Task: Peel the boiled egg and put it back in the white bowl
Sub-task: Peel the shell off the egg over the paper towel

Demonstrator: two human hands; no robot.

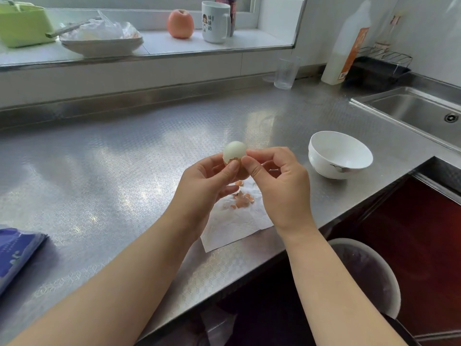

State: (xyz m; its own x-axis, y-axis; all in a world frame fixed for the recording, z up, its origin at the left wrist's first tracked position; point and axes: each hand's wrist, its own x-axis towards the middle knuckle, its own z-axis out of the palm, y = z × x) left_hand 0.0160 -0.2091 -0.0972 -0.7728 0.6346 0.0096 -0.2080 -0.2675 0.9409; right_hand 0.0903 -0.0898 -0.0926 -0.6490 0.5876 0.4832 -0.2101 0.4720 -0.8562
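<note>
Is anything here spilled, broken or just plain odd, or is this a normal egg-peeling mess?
Nothing stands out. The brown shell bits lie gathered on the paper towel, not scattered over the counter. The egg, half peeled, looks whole in the left hand while the right hand picks at it. The white bowl stands upright.

The white mug (216, 22) on the window ledge (224, 43) is showing a small cartoon figure with three Chinese characters running down beside it, 妹妹的. The tall white bottle (345, 49) by the wall is carrying an orange label whose print is too blurred to read. The blue packet (15, 255) at the counter's (99, 171) left edge is bearing pale marks that stay illegible.
</note>
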